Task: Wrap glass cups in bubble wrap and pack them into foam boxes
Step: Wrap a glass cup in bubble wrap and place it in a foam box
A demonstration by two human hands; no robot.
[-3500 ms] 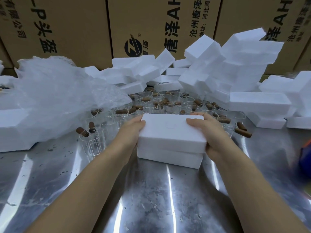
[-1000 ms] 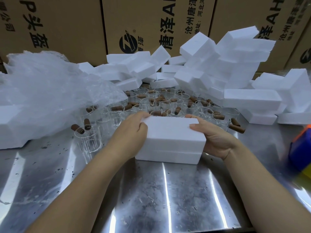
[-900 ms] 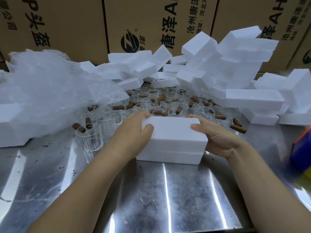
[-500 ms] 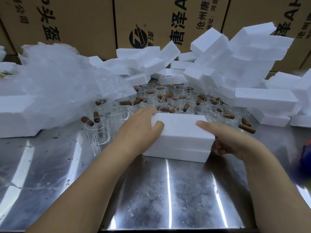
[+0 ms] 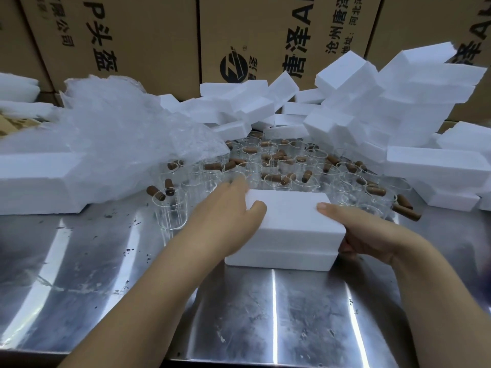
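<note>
A closed white foam box (image 5: pixel 289 221), lid on base, rests on the steel table (image 5: pixel 106 261) in front of me. My left hand (image 5: pixel 228 216) grips its left end, thumb on top. My right hand (image 5: pixel 364 229) clasps its right end, thumb on the lid and fingers curled under the side. Behind the box stand several clear glass cups (image 5: pixel 276 166), some with brown corks (image 5: pixel 210 166) in or beside them. A crumpled heap of bubble wrap (image 5: pixel 114 144) lies at the left.
Loose white foam boxes (image 5: pixel 398 102) are piled at the back and right, and one large foam slab (image 5: pixel 34 181) sits under the wrap at the left. Brown printed cardboard cartons (image 5: pixel 148 35) form the back wall. The table's front edge runs along the bottom.
My left hand has slid further onto the box's left end and my right hand has dropped lower around its right side. The box has stayed on the table; the camera has shifted slightly.
</note>
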